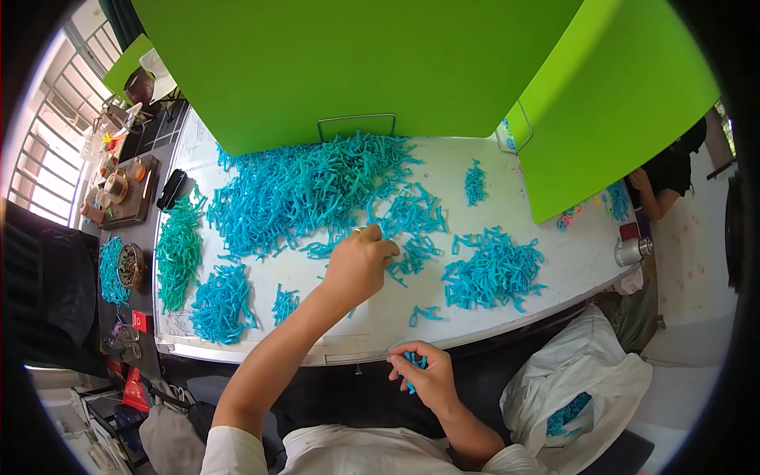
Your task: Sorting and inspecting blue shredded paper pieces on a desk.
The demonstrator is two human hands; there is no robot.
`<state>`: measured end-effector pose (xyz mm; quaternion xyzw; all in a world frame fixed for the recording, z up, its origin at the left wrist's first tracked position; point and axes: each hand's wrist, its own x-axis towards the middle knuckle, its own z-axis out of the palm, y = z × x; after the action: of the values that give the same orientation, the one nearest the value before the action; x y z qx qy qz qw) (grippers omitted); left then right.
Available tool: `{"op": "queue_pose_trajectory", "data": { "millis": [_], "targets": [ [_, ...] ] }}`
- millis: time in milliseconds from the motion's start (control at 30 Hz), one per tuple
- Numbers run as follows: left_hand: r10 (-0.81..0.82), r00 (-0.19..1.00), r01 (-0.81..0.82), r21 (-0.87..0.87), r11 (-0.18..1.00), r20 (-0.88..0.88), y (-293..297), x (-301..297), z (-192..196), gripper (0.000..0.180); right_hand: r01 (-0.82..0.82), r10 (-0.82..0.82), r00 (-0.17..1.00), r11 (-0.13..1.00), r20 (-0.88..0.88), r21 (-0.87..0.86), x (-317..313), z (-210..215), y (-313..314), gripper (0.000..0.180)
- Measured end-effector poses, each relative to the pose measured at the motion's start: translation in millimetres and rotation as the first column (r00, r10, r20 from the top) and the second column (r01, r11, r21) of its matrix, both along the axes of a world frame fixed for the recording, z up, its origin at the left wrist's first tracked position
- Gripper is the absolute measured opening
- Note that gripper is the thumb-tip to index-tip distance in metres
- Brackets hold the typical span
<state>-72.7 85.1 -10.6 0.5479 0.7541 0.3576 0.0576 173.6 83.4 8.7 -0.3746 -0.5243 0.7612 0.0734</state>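
Observation:
Small blue plastic pieces, slim and forked, cover much of the white table. My left hand reaches over the middle with its fingers curled down at the edge of a loose scatter of pieces; what its fingertips pinch, if anything, is hidden. Close to my body, just off the table's front edge, my right hand is closed around several blue plastic pieces. Beyond my left hand lies the large heap. A smaller heap rests to the right, and a few stray pieces lie between it and my right hand.
Green divider panels stand along the far side and right. Green pieces and another blue heap lie at the left. A white sack holding blue pieces stands at lower right. Another person's arm shows behind the right panel.

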Motion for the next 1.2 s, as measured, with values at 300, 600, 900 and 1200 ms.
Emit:
{"op": "queue_pose_trajectory", "data": {
  "millis": [300, 600, 900, 1200],
  "targets": [
    [-0.073, 0.997, 0.069, -0.106, 0.992, -0.032, 6, -12, -6, 0.018, 0.013, -0.013, 1.000, 1.000, 0.014, 0.007, -2, 2, -2, 0.015],
    [-0.164, -0.341, -0.427, 0.003, 0.904, 0.926, -90, -36, 42, 0.011, 0.073, -0.073, 0.996, 0.997, 0.050, 0.005, -5, 8, -7, 0.013],
    [0.814, 0.579, -0.813, 0.043, 0.581, -0.045, -240, -162, 27, 0.016, 0.048, -0.048, 0.998, 0.999, 0.034, -0.003, -14, 11, -19, 0.011],
    [0.679, 0.582, -0.785, -0.090, 0.613, -0.446, -243, -165, 40, 0.027, 0.018, -0.017, 1.000, 0.982, 0.005, -0.190, -15, 13, -24, 0.018]
  ]
}}
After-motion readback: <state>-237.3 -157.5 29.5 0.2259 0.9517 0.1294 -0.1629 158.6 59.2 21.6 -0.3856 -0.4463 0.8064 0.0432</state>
